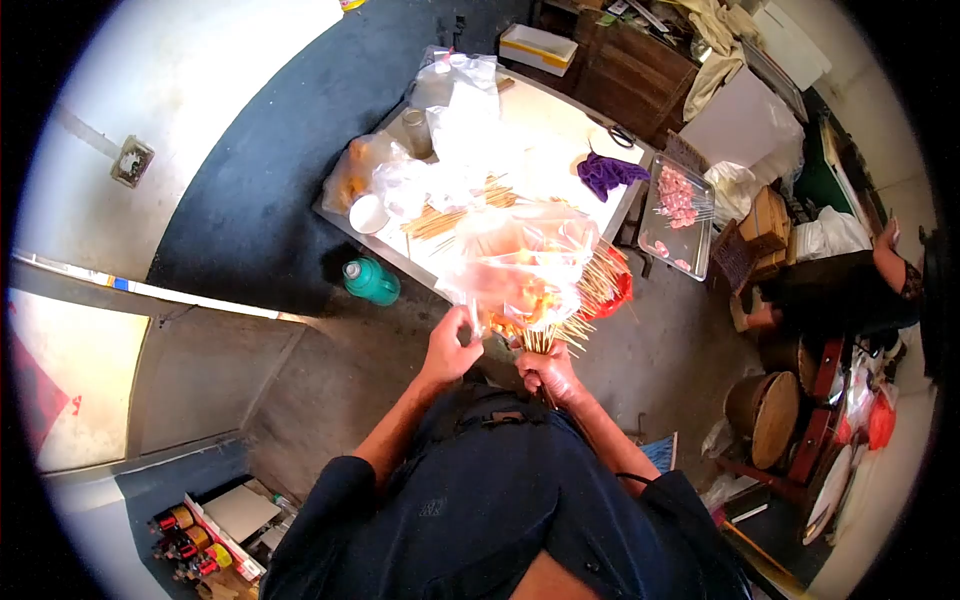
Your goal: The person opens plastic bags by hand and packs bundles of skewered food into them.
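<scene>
From the head camera, the action is right at the centre of the frame, and here's the right hand (550,370), just below the middle, closed in a firm fist around a bundle of skewers (543,338)! The thin sticks fan upward out of that grip, their upper ends running under a clear plastic bag (515,240) that lies bunched over the near edge of the table (540,130). Over to the left hand (452,348), just left of centre: fingers curled, thumb against forefinger, pinching what looks like the bag's lower edge. Orange-coloured food shows through the plastic, blurred by glare, so no telling what it is.

Right beside the bundle, a red bag (622,295) peeks out beneath more stick ends. Up the table, loose sticks (430,222) lie left of the bag, a white cup (368,213) sits at the left corner, and a purple cloth (608,175) is crumpled at upper right. Just beyond it, a metal tray (700,238) carries skewered pink pieces (677,195). Below the table's left edge stands a teal bottle (371,281). And far right, another person's arm (888,258) reaches into the frame!
</scene>
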`<state>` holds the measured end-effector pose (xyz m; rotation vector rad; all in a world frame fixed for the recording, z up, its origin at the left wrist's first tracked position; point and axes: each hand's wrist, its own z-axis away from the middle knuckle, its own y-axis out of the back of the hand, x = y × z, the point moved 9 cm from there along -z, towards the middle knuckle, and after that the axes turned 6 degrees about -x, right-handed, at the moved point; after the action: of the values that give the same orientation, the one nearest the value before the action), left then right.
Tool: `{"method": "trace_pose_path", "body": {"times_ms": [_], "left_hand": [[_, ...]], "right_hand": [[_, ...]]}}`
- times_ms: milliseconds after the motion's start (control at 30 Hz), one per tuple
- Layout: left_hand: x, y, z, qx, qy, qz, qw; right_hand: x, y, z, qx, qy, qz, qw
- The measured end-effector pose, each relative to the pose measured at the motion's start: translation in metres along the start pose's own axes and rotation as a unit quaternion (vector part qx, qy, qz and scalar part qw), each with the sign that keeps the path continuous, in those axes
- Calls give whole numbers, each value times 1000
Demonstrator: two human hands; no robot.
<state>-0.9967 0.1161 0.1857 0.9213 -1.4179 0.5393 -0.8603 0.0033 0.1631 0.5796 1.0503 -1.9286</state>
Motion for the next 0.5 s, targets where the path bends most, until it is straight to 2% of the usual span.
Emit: {"method": "trace_pose_path", "body": {"times_ms": [33, 67, 100, 167, 200, 267, 300, 367, 500], "left_hand": [[6, 3, -9, 28, 19, 67, 997], [26, 15, -14, 71, -16, 1, 997], [19, 19, -17, 75, -9, 21, 997], [75, 41, -24, 165, -61, -58, 983], [70, 46, -29, 166, -61, -59, 982], [74, 56, -38, 171, -138, -193, 956], [69, 61, -44, 177, -103, -144, 968], [53, 69, -51, 187, -103, -193, 958], [100, 99, -45, 286, -190, -266, 901]], "right_hand": [[-2, -1, 1, 5, 1, 13, 1000], [-4, -1, 2, 1, 1, 25, 1000], [-4, -2, 3, -1, -1, 26, 1000], [-5, -1, 5, -2, -3, 29, 1000], [-6, -2, 6, -4, 4, 31, 999], [-6, -1, 6, -6, 8, 38, 999], [-5, 0, 8, -6, 10, 44, 999], [-4, 1, 10, -3, 12, 47, 999], [1, 7, 11, 5, 18, 51, 999]]}}
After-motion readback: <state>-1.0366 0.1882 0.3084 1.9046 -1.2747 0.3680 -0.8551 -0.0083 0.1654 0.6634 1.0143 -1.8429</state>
